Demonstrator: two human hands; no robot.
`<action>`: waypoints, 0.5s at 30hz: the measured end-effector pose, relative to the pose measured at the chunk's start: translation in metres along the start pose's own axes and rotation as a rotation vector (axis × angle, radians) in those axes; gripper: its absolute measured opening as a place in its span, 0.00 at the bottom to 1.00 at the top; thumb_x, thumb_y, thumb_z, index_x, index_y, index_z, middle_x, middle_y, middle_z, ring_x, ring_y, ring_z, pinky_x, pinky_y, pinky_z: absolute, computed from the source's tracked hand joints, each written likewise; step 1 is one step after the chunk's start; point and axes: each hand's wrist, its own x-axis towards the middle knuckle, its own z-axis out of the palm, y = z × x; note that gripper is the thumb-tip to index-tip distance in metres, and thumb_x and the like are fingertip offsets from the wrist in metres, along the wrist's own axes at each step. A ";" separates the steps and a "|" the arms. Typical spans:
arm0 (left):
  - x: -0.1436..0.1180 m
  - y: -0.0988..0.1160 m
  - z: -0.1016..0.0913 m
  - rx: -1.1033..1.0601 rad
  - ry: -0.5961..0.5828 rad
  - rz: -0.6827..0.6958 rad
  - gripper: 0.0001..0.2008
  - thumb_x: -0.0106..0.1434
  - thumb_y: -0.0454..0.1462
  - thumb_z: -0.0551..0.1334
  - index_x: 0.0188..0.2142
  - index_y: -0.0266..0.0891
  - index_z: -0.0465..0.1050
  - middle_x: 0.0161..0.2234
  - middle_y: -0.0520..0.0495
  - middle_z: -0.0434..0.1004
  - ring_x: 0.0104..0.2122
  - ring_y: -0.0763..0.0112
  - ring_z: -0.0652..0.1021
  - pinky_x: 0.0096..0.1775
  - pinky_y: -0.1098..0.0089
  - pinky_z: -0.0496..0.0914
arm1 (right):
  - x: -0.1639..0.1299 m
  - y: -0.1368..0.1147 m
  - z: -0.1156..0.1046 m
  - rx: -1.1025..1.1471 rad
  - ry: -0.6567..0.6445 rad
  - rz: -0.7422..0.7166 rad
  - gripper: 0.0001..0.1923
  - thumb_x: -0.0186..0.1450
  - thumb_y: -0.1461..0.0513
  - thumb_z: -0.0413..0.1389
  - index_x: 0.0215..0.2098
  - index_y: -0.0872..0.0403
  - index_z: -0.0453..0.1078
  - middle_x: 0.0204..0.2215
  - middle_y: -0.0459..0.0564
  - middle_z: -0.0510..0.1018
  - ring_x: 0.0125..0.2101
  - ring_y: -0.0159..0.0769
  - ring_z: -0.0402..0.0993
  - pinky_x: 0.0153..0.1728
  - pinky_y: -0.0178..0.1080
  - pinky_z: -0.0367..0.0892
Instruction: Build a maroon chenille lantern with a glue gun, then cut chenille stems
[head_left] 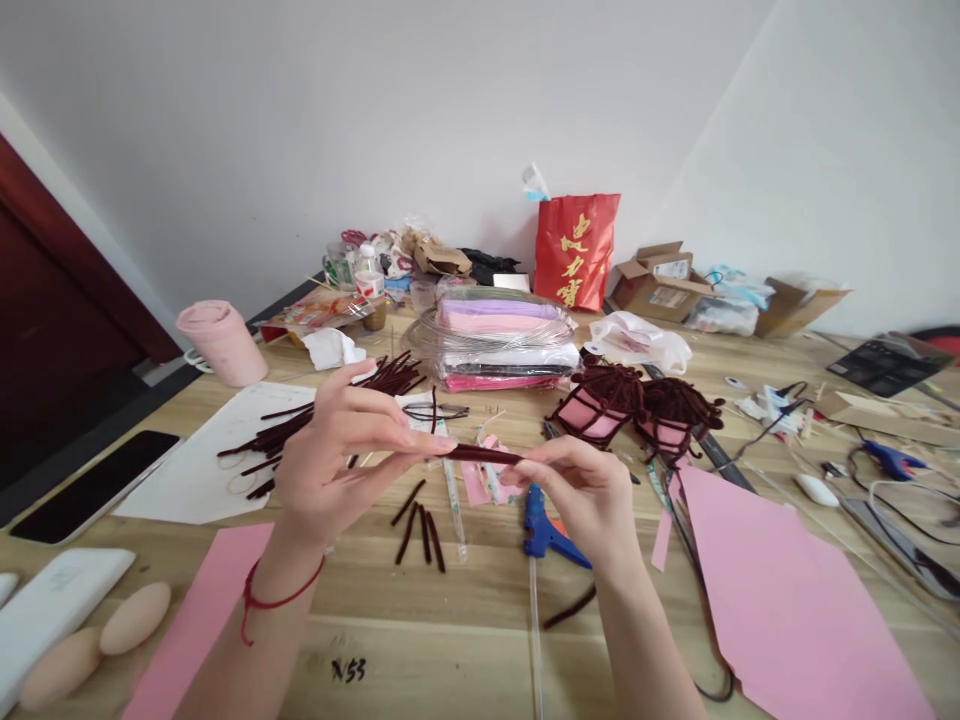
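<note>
A short bundle of dark brown pipe cleaners (pixel 484 454) stretches level above the table between my two hands. My left hand (pixel 349 440) pinches its left end between thumb and fingers, and my right hand (pixel 581 490) pinches the right end. Below it lie several short cut pipe cleaner pieces (pixel 420 530). Behind my left hand, a pile of longer brown pipe cleaners (pixel 281 440) rests partly on white paper (pixel 202 470). Beneath my right hand is a blue glue gun (pixel 536 530) with a clear glue stick (pixel 534 630) trailing from it.
Two brown-and-pink lantern-like pieces (pixel 600 408) stand right of the middle. Pink sheets (pixel 795 590) lie at right and left. Plastic-wrapped pipe cleaner packs (pixel 502 350), a red bag (pixel 576 250) and cardboard boxes (pixel 660 285) line the back. A phone (pixel 94 485) and two eggs (pixel 135 618) are at left.
</note>
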 end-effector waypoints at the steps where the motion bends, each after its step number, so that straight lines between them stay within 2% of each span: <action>1: 0.000 -0.001 0.000 0.025 0.001 0.002 0.15 0.54 0.27 0.71 0.34 0.47 0.73 0.27 0.60 0.81 0.29 0.72 0.75 0.61 0.48 0.61 | 0.001 0.001 -0.001 -0.010 -0.016 0.006 0.06 0.61 0.58 0.65 0.28 0.50 0.76 0.24 0.49 0.83 0.25 0.39 0.81 0.28 0.38 0.75; 7: -0.001 -0.012 0.004 0.111 -0.109 0.054 0.16 0.54 0.28 0.71 0.37 0.50 0.75 0.27 0.60 0.77 0.30 0.72 0.72 0.57 0.54 0.64 | 0.008 0.006 -0.004 -0.121 -0.045 -0.068 0.05 0.63 0.58 0.63 0.31 0.51 0.75 0.25 0.49 0.83 0.27 0.38 0.80 0.32 0.39 0.73; 12: 0.000 -0.015 0.003 0.086 -0.107 0.032 0.14 0.55 0.28 0.71 0.37 0.50 0.77 0.29 0.57 0.76 0.32 0.71 0.71 0.55 0.59 0.64 | 0.009 0.008 -0.007 -0.161 -0.049 -0.125 0.04 0.63 0.60 0.63 0.32 0.50 0.74 0.24 0.47 0.82 0.27 0.37 0.79 0.32 0.38 0.72; 14: 0.002 -0.014 0.001 0.052 -0.191 -0.020 0.13 0.56 0.31 0.71 0.39 0.50 0.77 0.32 0.55 0.78 0.36 0.69 0.74 0.52 0.62 0.66 | 0.010 0.010 -0.008 -0.173 -0.054 -0.105 0.04 0.64 0.59 0.62 0.33 0.50 0.74 0.26 0.47 0.82 0.28 0.37 0.80 0.33 0.38 0.72; 15: 0.004 -0.013 0.000 0.012 -0.254 -0.064 0.15 0.56 0.34 0.72 0.43 0.50 0.76 0.37 0.54 0.80 0.40 0.67 0.75 0.52 0.63 0.67 | 0.012 0.011 -0.008 -0.194 -0.052 -0.099 0.04 0.64 0.59 0.62 0.33 0.50 0.74 0.27 0.47 0.82 0.28 0.37 0.80 0.33 0.37 0.72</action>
